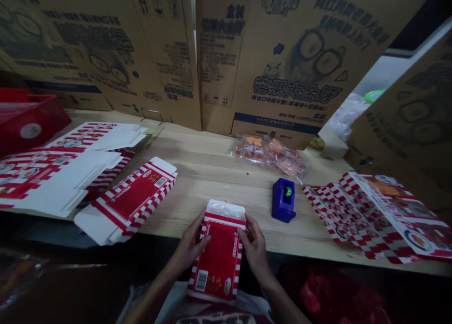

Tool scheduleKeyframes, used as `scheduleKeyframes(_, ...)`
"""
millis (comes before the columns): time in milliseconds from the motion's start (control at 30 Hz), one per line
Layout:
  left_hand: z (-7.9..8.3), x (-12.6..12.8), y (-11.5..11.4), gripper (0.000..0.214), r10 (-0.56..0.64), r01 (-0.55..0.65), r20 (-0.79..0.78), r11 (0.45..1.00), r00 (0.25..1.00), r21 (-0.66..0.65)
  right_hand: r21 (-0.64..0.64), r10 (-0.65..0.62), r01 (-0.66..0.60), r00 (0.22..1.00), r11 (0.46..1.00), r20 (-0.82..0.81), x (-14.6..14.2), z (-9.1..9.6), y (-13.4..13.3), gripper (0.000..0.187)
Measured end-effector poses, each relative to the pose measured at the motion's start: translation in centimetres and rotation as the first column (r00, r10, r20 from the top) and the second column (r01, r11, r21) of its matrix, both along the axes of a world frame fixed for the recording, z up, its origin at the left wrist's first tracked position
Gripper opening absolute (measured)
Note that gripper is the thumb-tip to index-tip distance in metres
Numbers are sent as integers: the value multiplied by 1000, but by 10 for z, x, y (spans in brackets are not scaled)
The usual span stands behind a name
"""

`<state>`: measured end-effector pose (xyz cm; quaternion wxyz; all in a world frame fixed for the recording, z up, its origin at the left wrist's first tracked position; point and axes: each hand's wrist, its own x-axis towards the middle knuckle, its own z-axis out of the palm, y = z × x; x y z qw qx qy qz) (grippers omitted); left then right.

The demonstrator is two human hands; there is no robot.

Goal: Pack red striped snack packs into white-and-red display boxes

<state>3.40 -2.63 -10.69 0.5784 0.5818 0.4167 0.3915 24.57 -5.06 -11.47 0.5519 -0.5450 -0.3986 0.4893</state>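
Both my hands grip a red-and-white checked carton (216, 263), held upright and tilted over the front edge of the wooden table (208, 173). My left hand (190, 242) presses its left side, and my right hand (254, 248) holds its right side near the top. A clear plastic bag (226, 210) sticks out of the carton's open top. A barcode shows low on the carton's face. Just beyond my right hand stands a blue tape dispenser (283, 200) with a green core.
Flattened cartons (125, 201) lie in a stack (60, 173) at the table's left, next to a red crate (28, 121). Plastic packets of orange items (268, 154) sit at the back. A large printed carton sheet (377, 215) lies at the right. Upright cardboard panels (289, 65) line the back.
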Motion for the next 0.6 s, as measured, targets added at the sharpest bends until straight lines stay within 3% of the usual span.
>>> scheduleKeyframes(100, 2, -5, -1, 81, -55, 65, 102, 993, 993, -101, -10, 56, -56, 995, 998, 85, 0, -4, -3, 42)
scheduleKeyframes(233, 5, -16, 2, 75, -126, 134, 74, 983, 989, -128, 39, 117, -130, 965, 991, 235, -2, -1, 2, 25)
scheduleKeyframes(300, 8, -18, 6, 56, -98, 95, -70, 994, 993, -50, 92, 151, -189, 936, 978, 317, -3, 2, 6, 14)
scheduleKeyframes(400, 15, -17, 11, 22, 45, -9, -258, 990, 965, 138, 158, 188, -264, 905, 952, 381, -4, 7, 12, 15)
scheduleKeyframes(467, 20, -14, 16, 20, 122, -83, -217, 980, 969, 179, 179, 181, -257, 916, 950, 359, -7, 10, 16, 17)
scheduleKeyframes(600, 24, -11, 21, 21, 226, -223, -31, 971, 974, 83, 140, 129, -159, 970, 977, 206, -14, 14, 22, 16)
